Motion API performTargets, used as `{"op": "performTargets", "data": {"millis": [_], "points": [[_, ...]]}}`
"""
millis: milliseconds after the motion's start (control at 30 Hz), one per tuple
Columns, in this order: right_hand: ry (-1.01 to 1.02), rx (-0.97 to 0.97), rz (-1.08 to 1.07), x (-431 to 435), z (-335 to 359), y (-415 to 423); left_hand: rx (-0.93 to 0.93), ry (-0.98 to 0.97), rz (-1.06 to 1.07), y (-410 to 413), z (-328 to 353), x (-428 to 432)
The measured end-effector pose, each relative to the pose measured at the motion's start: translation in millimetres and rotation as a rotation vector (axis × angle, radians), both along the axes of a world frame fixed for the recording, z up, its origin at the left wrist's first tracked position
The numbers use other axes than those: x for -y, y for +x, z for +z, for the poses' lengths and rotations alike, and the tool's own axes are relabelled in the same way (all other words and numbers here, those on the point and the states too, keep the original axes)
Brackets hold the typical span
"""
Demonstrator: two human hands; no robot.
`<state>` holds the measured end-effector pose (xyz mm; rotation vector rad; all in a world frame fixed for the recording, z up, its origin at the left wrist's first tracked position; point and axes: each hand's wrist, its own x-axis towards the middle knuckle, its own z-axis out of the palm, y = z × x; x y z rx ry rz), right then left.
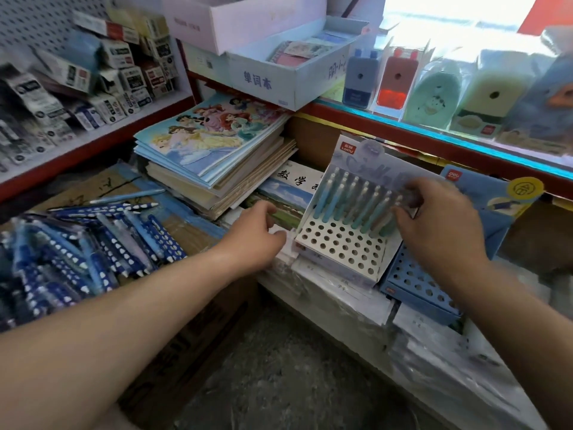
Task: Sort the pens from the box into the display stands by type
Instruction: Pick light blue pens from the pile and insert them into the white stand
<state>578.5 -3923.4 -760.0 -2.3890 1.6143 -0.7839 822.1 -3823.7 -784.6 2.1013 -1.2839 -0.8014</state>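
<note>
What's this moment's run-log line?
white stand: back rows hold pastel pens | right hand: at those pens, grip blurred | left hand: loosely curled beside stand | dark blue pens: piled in box

White display stand (341, 248) sits on wrapped paper stacks: back rows hold pastel pens (350, 200), front holes bare. Right hand (434, 221) pinches pens at the right end, blurred. Left hand (257, 234) loosely curled just beside the stand's left edge. Blue display stand (418, 285) adjoins on the right. Dark-blue pens (77, 246) piled in cardboard box (189, 333), left.
</note>
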Motion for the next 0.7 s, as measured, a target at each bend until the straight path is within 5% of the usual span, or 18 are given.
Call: {"op": "performTargets", "data": {"millis": [133,333,700], "points": [[0.055,-0.024,0.254,-35.2,26.6,35.6,0.087,0.012,0.066,19.0,29.5,-38.3],[0.231,-0.497,0.756,-99.2,27.7,127.1,0.280,0.139,0.240,56.6,85.2,-127.8],[0.111,-0.499,0.957,-168.1,19.2,204.2,0.430,0.258,0.484,116.1,106.0,-268.0]]}}
